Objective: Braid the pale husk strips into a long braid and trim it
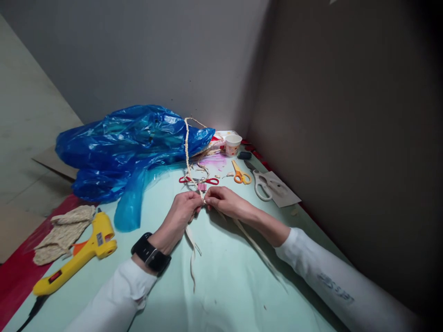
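Both of my hands meet over the table, pinching pale, straw-like strands. My left hand (187, 206), below a black wristwatch (151, 253), is closed on the strands, and loose ends hang beneath it. My right hand (224, 202) is closed on them too, its fingertips almost touching the left ones. One long strand (258, 253) trails from under the right hand toward the lower right. Beyond my fingers a braided cord (187, 143) of the same fibre rises and loops back. Just past my hands lie a pink clip (202, 186) and red-handled scissors (211, 181).
A yellow glue gun (78, 258) and a woven piece (65, 233) lie at left, near a large blue plastic bag (128, 143). Farther right are yellow scissors (240, 174), grey-handled scissors (262, 185), a paper cup (233, 145) and a card (282, 190). Walls stand behind and at right.
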Demonstrator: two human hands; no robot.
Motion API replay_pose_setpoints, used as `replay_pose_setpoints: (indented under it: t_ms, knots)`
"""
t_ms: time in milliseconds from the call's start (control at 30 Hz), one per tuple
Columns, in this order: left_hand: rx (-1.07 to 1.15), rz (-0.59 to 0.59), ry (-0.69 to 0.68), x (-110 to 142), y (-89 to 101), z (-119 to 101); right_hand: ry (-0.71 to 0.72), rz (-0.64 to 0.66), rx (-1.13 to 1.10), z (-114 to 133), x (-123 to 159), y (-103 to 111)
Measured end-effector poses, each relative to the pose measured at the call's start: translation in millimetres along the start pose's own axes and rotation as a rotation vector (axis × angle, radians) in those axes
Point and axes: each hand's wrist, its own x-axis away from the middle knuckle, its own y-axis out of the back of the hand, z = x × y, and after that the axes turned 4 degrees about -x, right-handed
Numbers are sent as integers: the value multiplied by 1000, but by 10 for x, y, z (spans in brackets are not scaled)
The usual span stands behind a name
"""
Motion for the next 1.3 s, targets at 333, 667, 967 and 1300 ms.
replay_pose_setpoints:
  t_ms: [333,667,967,1300]
  knots:
    - [-4,28,13,-15,25,4,66,-52,107,-66,9,4]
    - [57,88,13,-11,38,-7,47,-152,43,-93,-1,24]
    - [178,149,81,-50,102,36,-19,-60,-89,-67,51,14]
    - [148,116,66,-46,88,48,19,-187,105,106,175,-40]
